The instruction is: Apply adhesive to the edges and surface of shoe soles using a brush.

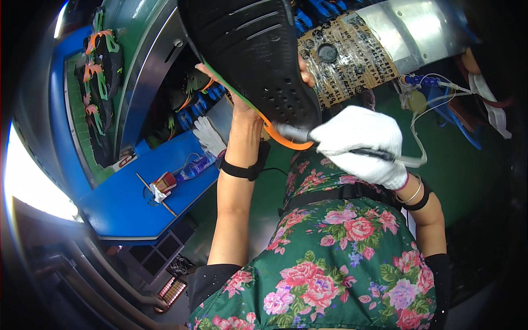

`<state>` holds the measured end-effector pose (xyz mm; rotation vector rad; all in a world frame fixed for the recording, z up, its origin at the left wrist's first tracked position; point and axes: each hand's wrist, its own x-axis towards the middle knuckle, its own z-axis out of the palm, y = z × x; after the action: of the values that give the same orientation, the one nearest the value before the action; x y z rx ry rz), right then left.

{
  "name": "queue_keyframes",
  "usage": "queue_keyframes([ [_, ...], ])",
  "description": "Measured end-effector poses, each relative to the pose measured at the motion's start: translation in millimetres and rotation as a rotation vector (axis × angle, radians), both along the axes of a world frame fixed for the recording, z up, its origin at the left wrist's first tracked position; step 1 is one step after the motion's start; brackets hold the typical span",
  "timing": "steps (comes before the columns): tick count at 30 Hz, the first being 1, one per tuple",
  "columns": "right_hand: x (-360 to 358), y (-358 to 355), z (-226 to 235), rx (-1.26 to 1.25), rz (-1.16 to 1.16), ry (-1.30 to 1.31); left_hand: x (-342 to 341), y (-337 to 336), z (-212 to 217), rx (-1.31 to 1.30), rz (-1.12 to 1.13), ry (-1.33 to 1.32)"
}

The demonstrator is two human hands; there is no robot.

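Observation:
My left hand [242,104] is bare and holds up a large black perforated shoe sole [258,55] with a green and orange rim, gripping it from underneath with fingers around its edges. My right hand [363,144] wears a white cloth glove and is closed on a slim metal pen-like tool [379,155] with a thin hose at its back end. The tool's tip touches the lower orange edge of the sole. A black strap circles each wrist.
A blue bench [137,192] at the left carries a plastic bottle [195,166], a white glove [209,135] and small items. Green and orange sandals [102,60] lie on a green conveyor. A patterned cardboard sheet [352,55] and tubing [434,91] sit ahead right.

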<state>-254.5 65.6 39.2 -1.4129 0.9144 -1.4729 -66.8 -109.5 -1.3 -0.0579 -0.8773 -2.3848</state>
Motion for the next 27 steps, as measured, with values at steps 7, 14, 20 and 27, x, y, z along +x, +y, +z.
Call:
queue_keyframes([
  [7,8,-2,2,-0.21,0.159,0.237,-2,-2,12,0.146,-0.025,0.011],
  [14,18,-4,-16,-0.366,0.048,0.472,14,1,3,0.227,-0.009,-0.216],
  [20,9,-20,-10,-0.171,0.46,0.041,33,4,-11,0.081,0.02,-0.749],
  [27,3,-26,-8,-0.304,0.43,0.304,13,-5,-21,-0.205,-0.027,-1.05],
])
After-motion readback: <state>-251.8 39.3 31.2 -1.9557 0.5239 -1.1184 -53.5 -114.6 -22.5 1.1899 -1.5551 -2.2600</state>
